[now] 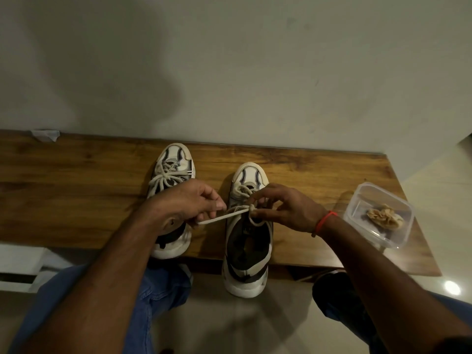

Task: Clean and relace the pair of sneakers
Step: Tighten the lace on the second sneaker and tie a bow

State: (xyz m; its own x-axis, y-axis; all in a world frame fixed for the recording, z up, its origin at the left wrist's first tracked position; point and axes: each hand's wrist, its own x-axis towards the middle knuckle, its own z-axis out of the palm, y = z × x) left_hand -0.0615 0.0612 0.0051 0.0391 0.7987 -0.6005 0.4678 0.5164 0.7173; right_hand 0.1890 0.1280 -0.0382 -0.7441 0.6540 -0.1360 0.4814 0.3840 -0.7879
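Left hand (pixel 194 200): my fingers are curled, thumb and forefinger pinching one free end of the lace (pixel 224 216), drawn out toward my left.
Right hand (pixel 283 208): fingers bent, fingertips holding the knot (pixel 252 208) and a small loop of lace just above the shoe's opening.
Right sneaker (pixel 247 238): on the wooden bench (pixel 76 200), toe toward the wall, heel overhanging the near edge; laced up to the top eyelets.
Left sneaker (pixel 171 180): just beside it, partly under my left forearm, its bow already tied.
Key relation: the taut lace runs crosswise to the shoe's long axis, from the knot leftward to my left hand; my right hand sits on the knot, so it is the nearer.
Step, as I judge it: tightening the final knot; the task looks close to done.
Plastic container (pixel 357 213): well to the right, holding a crumpled cloth (pixel 385 215).
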